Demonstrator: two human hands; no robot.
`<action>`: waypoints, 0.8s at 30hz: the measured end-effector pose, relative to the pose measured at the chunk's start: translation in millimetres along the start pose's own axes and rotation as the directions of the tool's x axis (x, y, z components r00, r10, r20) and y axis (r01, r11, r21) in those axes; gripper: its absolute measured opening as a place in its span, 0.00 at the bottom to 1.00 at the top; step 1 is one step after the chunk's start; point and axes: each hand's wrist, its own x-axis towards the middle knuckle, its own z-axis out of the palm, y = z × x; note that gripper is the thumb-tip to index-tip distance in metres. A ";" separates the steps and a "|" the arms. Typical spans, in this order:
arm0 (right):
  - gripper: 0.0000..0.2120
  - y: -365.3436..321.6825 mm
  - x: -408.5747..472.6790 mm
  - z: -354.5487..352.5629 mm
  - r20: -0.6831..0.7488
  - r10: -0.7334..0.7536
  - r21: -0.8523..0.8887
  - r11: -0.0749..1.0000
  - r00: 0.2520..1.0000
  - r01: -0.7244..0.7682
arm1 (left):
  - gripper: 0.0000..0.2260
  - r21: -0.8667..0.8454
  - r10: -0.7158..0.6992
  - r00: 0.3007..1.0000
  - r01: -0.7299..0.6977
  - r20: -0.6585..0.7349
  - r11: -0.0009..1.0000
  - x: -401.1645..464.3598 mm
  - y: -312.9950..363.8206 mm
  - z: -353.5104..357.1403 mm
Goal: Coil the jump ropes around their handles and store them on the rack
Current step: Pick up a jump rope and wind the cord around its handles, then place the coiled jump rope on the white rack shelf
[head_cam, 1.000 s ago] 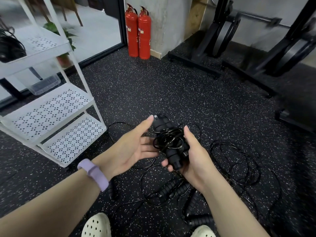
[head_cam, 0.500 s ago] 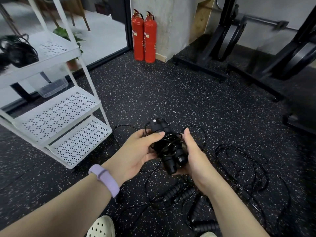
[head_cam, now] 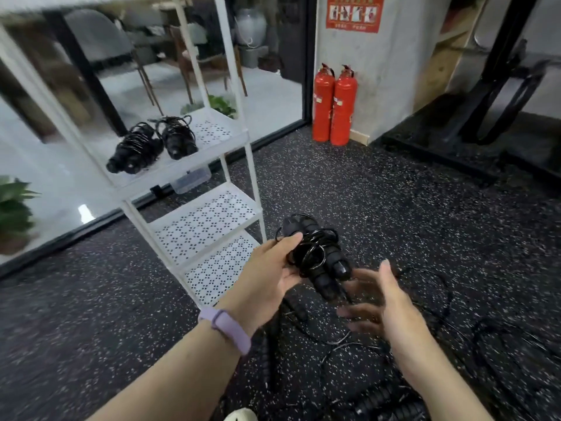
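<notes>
Left-hand fingers (head_cam: pixel 291 240) gripping coiled jump rope (head_cam: pixel 315 256), red poster (head_cam: pixel 353 12) writing unreadable

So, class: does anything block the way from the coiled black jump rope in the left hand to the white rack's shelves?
Nothing visible does. The left hand holds the coiled black jump rope just right of the white rack, with only open floor between them.

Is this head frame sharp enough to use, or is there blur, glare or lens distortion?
Head view: motion blur smears the open right hand and the floor edges; the left hand with its black coiled jump rope stays readable; wide-angle bending bows the white perforated metal rack; a bright glare spot shows beyond the glass.
</notes>
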 end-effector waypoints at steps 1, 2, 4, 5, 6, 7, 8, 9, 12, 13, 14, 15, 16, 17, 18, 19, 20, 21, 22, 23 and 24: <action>0.26 -0.6 -0.5 6.4 0.010 0.013 -0.003 1.000 1.000 -0.013 | 0.16 -0.012 0.024 0.999 -0.025 -0.039 1.000 0.0 6.8 -8.6; 0.28 -1.2 -0.8 13.3 0.027 0.021 -0.008 1.000 0.999 -0.021 | 0.17 -0.026 0.049 0.995 -0.051 -0.085 0.998 -0.1 13.7 -17.2; 0.31 -2.4 -0.9 26.2 0.071 0.036 0.000 0.999 0.997 -0.036 | 0.18 -0.042 0.101 0.981 -0.110 -0.168 0.993 0.4 28.7 -35.9; 0.32 -3.3 -0.6 32.4 0.091 0.052 0.016 0.998 0.995 -0.054 | 0.18 -0.046 0.127 0.971 -0.139 -0.204 0.989 0.9 36.3 -45.8; 0.31 -4.4 0.2 38.1 0.111 0.068 0.028 0.997 0.992 -0.072 | 0.17 -0.054 0.149 0.960 -0.167 -0.238 0.985 1.3 43.8 -55.1; 0.30 -5.7 0.6 43.6 0.131 0.079 0.032 0.996 0.988 -0.084 | 0.17 -0.060 0.166 0.948 -0.189 -0.270 0.980 1.6 51.0 -64.5; 0.29 -6.9 1.0 48.7 0.150 0.087 0.033 0.995 0.985 -0.093 | 0.17 -0.062 0.179 0.938 -0.206 -0.298 0.977 1.8 57.1 -73.4; 0.29 -8.3 1.5 53.8 0.166 0.098 0.034 0.994 0.981 -0.104 | 0.16 -0.061 0.187 0.930 -0.217 -0.317 0.974 2.4 61.9 -82.5; 0.27 -11.8 2.2 65.6 0.190 0.124 0.041 0.990 0.974 -0.134 | 0.12 -0.068 0.189 0.917 -0.226 -0.351 0.972 5.6 69.1 -107.7; 0.27 -12.0 2.8 67.5 0.190 0.127 0.047 0.989 0.974 -0.138 | 0.11 -0.064 0.184 0.912 -0.222 -0.366 0.973 7.8 70.1 -115.9; 0.26 -11.8 3.8 68.4 0.189 0.126 0.051 0.989 0.974 -0.138 | 0.11 -0.061 0.178 0.907 -0.216 -0.382 0.974 9.7 71.0 -123.4; 0.26 -10.6 4.8 68.8 0.188 0.120 0.044 0.990 0.975 -0.131 | 0.10 -0.063 0.171 0.899 -0.214 -0.404 0.975 12.1 71.9 -130.2; 0.25 -8.4 6.5 68.6 0.188 0.110 0.027 0.993 0.976 -0.117 | 0.10 -0.074 0.163 0.888 -0.215 -0.429 0.974 14.3 72.9 -136.4; 0.24 -5.6 8.1 68.0 0.186 0.101 0.004 0.995 0.977 -0.103 | 0.10 -0.087 0.154 0.874 -0.217 -0.462 0.972 17.8 74.0 -142.7; 0.23 -2.4 9.8 67.4 0.184 0.092 -0.018 0.996 0.979 -0.090 | 0.10 -0.093 0.147 0.857 -0.220 -0.494 0.971 20.9 74.8 -149.1; 0.22 0.7 11.6 67.3 0.185 0.079 -0.034 0.997 0.980 -0.074 | 0.09 -0.085 0.146 0.842 -0.221 -0.520 0.971 24.9 76.0 -155.2; 0.22 3.7 13.4 67.8 0.188 0.060 -0.041 0.998 0.980 -0.053 | 0.09 -0.063 0.152 0.828 -0.220 -0.540 0.974 29.4 77.1 -161.7; 0.21 6.4 15.1 69.2 0.190 0.036 -0.047 0.999 0.981 -0.028 | 0.10 -0.034 0.161 0.818 -0.215 -0.552 0.976 34.4 78.7 -167.4; 0.20 8.7 16.9 71.5 0.195 0.010 -0.058 0.998 0.981 0.001 | 0.11 -0.009 0.168 0.810 -0.209 -0.562 0.978 39.6 80.0 -173.1; 0.20 10.3 18.8 74.8 0.207 -0.017 -0.072 0.997 0.978 0.033 | 0.12 0.001 0.168 0.803 -0.204 -0.573 0.979 45.3 81.4 -178.2; 0.19 11.4 20.9 79.9 0.222 -0.043 -0.079 0.995 0.974 0.062 | 0.12 -0.002 0.162 0.795 -0.202 -0.585 0.979 51.3 82.7 -183.1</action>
